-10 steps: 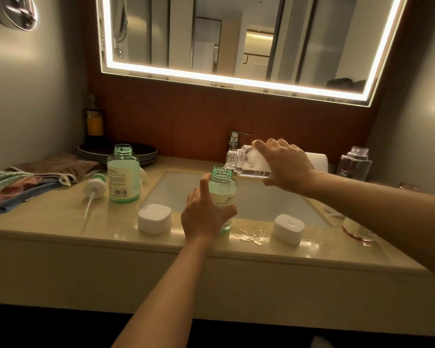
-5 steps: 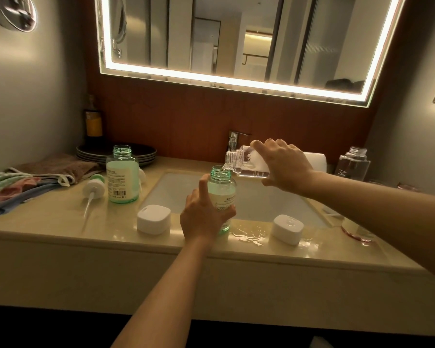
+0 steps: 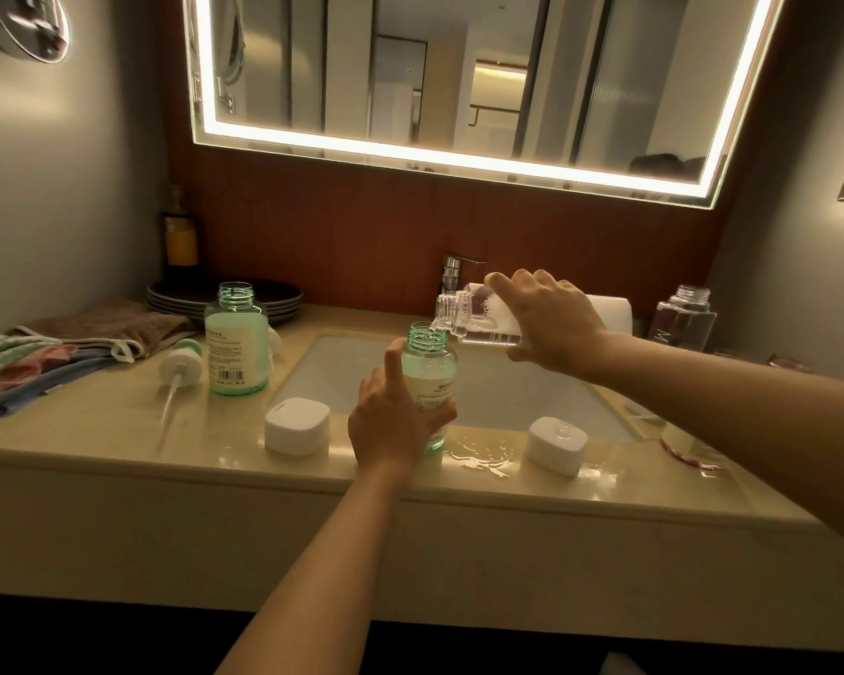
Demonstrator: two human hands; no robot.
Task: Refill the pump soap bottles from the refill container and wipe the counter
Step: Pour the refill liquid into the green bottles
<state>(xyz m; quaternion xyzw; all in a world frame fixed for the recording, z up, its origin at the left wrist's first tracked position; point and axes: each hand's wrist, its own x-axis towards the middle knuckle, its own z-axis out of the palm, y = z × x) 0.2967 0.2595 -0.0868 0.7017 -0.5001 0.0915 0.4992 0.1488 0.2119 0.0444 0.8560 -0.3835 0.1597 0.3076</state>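
Soap bottles stand uncapped at two places on the beige counter (image 3: 93,431). The left soap bottle (image 3: 236,353), green-tinted with a white label, stands by the back left corner of the sink (image 3: 507,397) with no hand on it. Its fill level is hard to read through the tint. The middle soap bottle (image 3: 432,367) stands on the sink's front rim. The left hand (image 3: 395,421) grasps its lower body, fingers wrapped round it and thumb lying up along its side.

Above its mouth the refill container (image 3: 469,316), a clear bottle, is tipped almost flat with its neck pointing left. Clear liquid with foam lies inside, and a thin stream runs from its lip into the open neck below. The right hand (image 3: 551,324) grips the container's base from above, fingers curled over it. Farther right a second clear bottle (image 3: 685,319) stands open near the wall; whether it holds anything cannot be told.

Folded cloths (image 3: 30,362) lie at the far left edge. A white pump head (image 3: 181,365) with its tube lies just left of the left soap bottle. Dark plates (image 3: 283,299) are stacked behind that bottle. One white square cap (image 3: 297,425) sits just left of the left hand. Another white cap (image 3: 556,443) sits to the right of a puddle (image 3: 478,460) on the front rim. The faucet (image 3: 451,270) rises behind the refill container.
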